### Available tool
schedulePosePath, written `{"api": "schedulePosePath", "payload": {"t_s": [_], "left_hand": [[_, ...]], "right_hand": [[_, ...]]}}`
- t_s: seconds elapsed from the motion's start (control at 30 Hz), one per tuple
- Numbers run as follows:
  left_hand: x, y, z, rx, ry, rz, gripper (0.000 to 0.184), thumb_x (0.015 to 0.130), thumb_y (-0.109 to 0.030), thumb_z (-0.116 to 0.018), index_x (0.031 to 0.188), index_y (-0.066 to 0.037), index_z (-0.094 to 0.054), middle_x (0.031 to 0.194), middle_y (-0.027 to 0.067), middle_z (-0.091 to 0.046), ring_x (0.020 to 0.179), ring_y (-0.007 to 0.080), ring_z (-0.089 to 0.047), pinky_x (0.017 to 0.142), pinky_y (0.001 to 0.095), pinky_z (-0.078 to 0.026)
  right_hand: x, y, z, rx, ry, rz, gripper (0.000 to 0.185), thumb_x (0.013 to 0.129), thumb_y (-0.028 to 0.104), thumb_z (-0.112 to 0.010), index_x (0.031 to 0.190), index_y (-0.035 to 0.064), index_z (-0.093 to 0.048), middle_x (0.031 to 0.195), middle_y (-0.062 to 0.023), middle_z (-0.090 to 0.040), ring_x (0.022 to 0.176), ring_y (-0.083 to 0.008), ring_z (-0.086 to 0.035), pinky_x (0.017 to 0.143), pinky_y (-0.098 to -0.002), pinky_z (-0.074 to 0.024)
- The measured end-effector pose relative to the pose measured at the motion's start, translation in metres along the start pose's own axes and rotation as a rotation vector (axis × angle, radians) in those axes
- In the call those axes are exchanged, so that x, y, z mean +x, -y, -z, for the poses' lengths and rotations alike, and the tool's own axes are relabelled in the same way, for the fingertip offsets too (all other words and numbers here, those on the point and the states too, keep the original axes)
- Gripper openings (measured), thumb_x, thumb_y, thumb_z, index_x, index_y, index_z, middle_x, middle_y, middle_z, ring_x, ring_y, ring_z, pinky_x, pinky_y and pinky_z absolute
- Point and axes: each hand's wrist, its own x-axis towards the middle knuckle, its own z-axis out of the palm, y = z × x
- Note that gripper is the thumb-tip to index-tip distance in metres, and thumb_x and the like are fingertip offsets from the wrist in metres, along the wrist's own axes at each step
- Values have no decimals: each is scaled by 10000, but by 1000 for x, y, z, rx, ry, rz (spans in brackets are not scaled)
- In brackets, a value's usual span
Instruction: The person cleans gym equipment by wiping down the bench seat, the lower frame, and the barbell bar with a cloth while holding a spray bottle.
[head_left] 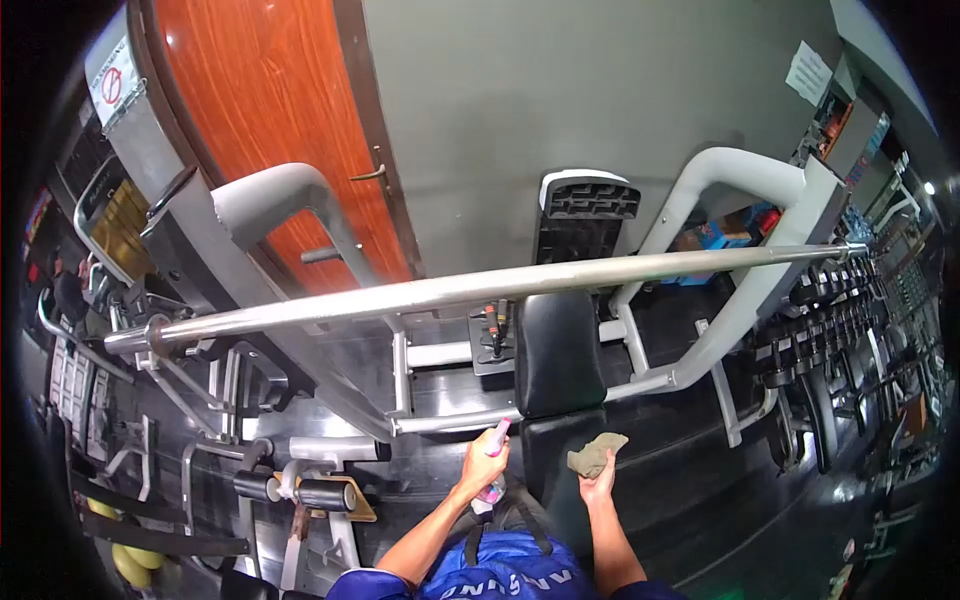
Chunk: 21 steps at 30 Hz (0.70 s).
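Observation:
My left hand [483,462] is closed around a spray bottle [491,493] with a pink top and a see-through lower part, held close to my body. In my right hand [598,484] is a crumpled grey-green cloth [596,453], gripped by its lower edge. Both hands are low, in front of a bench with a black padded backrest [562,355]. Above and beyond them, a long metal barbell [480,290] lies across the rack, and neither hand touches it.
Grey rack uprights [730,320] stand on both sides of the bench. A wooden door [270,120] is behind at left. Dumbbells [815,335] line a stand at right. A machine with black foam rollers [325,494] sits low at left.

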Motion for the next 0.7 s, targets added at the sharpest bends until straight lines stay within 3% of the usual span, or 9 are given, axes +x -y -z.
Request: {"api": "schedulePosePath", "payload": {"t_s": [0.07,0.27,0.57,0.7], "left_hand": [[8,2,-5,33,2,9,159,799,-150,-642,914,-41,-641,770,167,-664,688,311,-655,675,389,-518],[-10,-22,-42,79,47,-95,153,808,-158,-629,891,-30,-636,735,195,-640,678,327,-662,639,407,-506],[-23,-13,-38,175,-35,-28,141,810,-140,-634,928,-61,-627,713,176,-637,666,335,-656,630,417,-504],[-26,-3,-33,110,-72,-49,146,813,-157,-647,925,-67,-621,686,157,-618,638,310,-641,623,405,-499]], "right_hand": [[-7,2,-5,-5,-47,93,479,929,426,-598,1321,159,-530,1237,-66,-592,1149,-237,-573,998,-441,-461],[-34,25,23,-66,-18,203,405,956,391,-562,1282,151,-552,1206,-54,-608,1109,-227,-593,950,-407,-491],[-25,29,33,46,-23,-50,495,913,523,-566,1270,181,-568,1225,-17,-604,1178,-232,-547,1030,-476,-410],[-19,23,25,102,36,-51,470,936,516,-546,1276,191,-565,1230,-14,-603,1172,-217,-552,1036,-443,-410]]}}
